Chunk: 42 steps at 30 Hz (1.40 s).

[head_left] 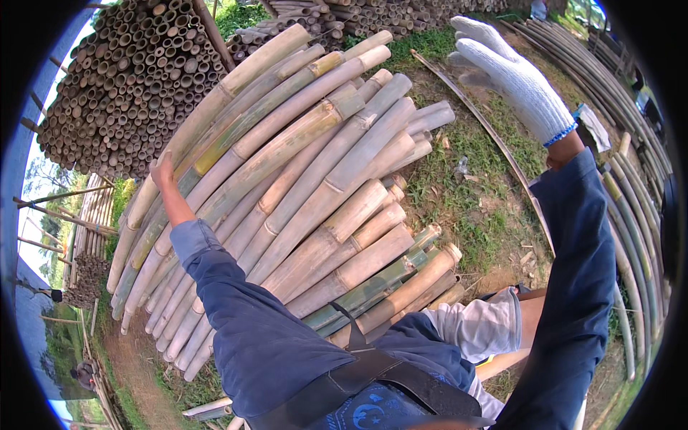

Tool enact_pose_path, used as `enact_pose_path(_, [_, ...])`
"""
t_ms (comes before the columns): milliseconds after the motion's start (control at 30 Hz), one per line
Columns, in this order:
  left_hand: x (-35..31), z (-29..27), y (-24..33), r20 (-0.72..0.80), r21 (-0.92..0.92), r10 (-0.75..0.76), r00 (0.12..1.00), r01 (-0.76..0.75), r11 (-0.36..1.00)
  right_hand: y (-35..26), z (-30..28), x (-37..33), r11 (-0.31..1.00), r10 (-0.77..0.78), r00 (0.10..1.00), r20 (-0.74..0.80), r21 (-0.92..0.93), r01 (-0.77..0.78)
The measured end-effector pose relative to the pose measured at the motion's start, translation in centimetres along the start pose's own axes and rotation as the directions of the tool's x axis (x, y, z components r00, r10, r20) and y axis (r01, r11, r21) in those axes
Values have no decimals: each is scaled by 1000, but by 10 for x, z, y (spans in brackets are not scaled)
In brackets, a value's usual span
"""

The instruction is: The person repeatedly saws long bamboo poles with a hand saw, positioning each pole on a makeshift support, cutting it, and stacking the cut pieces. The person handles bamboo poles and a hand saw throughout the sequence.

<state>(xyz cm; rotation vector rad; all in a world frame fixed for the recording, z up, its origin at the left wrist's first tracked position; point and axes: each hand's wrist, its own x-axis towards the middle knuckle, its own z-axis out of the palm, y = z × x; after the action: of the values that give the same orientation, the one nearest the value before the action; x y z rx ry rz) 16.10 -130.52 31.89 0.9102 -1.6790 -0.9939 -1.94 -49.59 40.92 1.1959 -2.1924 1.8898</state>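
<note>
My bare left hand (163, 172) grips the outermost bamboo pole (222, 93) on the left side of a big pile. Its fingers curl over the pole, partly out of sight. Tan, grey and greenish bamboo poles (337, 183) lie side by side in this pile, their cut ends toward the upper right. My right hand (505, 68), in a white knitted glove with a blue cuff edge, is raised at the upper right. Its fingers are stretched out, and nothing is in it.
A tall stack of bamboo (136, 86) stands at the upper left, cut ends showing. More long poles (638, 236) lie along the right side. A thin split strip (494, 140) rests on the grass. At the far lower left a person (84, 374) is partly visible.
</note>
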Motion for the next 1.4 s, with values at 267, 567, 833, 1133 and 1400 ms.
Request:
enact_pose_path(267, [-349,198,53,142,-116,577,804,-566,816,-49,-173,-253,551,522,750,-406,-511,-660])
enact_pose_path(567, [-645,286,153,669,-703,728,152,-187,686,-135,-200,-614,-119,742,255,-620,-496,-860])
enact_pose_path(833, [-869,362,209,681,-670,605,-413,-18,742,-91,-80,-749,154,708,141,-692,-44,-987])
enact_pose_path(1133, [-1134,397,194,181,-931,488,-854,10,364,14,108,-819,372,687,-395,-610,762,-531])
enact_pose_path(1400, [-1244,358,217,196,-973,342,-919,-139,184,80,97,-800,473,462,-291,-838,510,-719])
